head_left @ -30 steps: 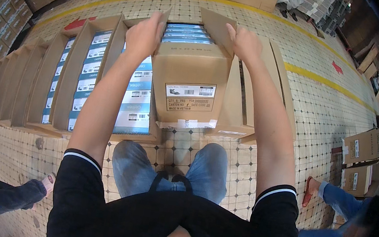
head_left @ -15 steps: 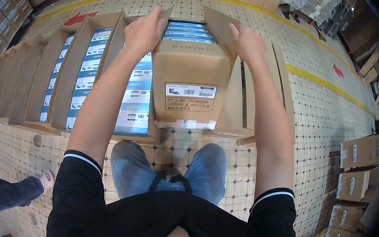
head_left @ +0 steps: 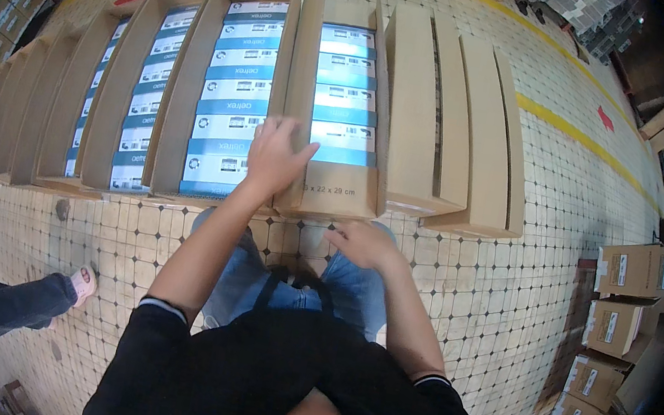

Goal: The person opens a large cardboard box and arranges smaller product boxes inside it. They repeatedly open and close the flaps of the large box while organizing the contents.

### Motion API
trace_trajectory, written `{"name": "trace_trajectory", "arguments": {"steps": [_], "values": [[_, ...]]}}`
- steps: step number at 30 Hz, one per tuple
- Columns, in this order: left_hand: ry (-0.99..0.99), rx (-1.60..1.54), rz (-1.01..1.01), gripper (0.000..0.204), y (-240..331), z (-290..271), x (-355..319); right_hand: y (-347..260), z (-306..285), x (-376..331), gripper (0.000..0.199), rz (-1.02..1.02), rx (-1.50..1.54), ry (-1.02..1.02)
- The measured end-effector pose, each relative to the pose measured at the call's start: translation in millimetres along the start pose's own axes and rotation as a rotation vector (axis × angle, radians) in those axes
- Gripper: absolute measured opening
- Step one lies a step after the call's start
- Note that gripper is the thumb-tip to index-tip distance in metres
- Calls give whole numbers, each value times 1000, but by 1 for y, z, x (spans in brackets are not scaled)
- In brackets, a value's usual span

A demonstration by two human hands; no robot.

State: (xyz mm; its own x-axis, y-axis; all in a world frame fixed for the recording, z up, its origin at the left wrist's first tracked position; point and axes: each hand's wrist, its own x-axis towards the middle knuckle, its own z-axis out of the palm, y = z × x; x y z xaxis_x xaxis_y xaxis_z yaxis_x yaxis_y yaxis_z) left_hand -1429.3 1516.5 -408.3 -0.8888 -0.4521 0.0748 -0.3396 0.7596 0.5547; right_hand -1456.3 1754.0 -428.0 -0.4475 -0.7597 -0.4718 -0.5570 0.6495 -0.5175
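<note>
In front of me stands an open brown carton (head_left: 340, 196), with blue-and-white shoe boxes (head_left: 346, 105) lined up inside it. Its long side flaps are raised, and its near flap shows on my side of the boxes. My left hand (head_left: 277, 157) is over the carton's near left edge, thumb and fingers apart, with nothing held. Lower down, just on my side of the carton's near end, my right hand (head_left: 367, 246) hovers by my knee. Its fingers point left, loosely stretched out, and nothing shows in them.
Left of it runs a row of open cartons (head_left: 180, 84), some with similar shoe boxes. On the right stand two cartons (head_left: 489, 146) with their flaps partly closed. More cartons (head_left: 615, 326) line the far right. Another person's leg (head_left: 13, 300) is at lower left.
Both hands have let go of the carton's side flaps and come down toward me. The carton, earlier tipped with its labelled end showing, now sits upright in the row.
</note>
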Motion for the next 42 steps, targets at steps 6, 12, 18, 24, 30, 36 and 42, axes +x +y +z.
{"name": "trace_trajectory", "arguments": {"steps": [6,12,18,24,30,36,42], "values": [[197,377,-206,67,4,48,34,-7,2,95,46,89,-76,504],[156,54,-203,54,-30,42,40,22,17,109,46,107,-319,499],[-1,130,-302,38,-30,39,55,-12,-5,16,33,-57,-316,696],[61,176,-263,31,-26,42,53,-20,49,-52,30,-31,-162,590],[52,116,-314,34,-30,40,56,-18,22,-40,18,-43,69,828],[58,123,-309,32,-22,43,55,3,-33,-7,20,41,112,1078],[14,135,-323,35,-15,39,56,24,-36,44,42,165,53,867]]}}
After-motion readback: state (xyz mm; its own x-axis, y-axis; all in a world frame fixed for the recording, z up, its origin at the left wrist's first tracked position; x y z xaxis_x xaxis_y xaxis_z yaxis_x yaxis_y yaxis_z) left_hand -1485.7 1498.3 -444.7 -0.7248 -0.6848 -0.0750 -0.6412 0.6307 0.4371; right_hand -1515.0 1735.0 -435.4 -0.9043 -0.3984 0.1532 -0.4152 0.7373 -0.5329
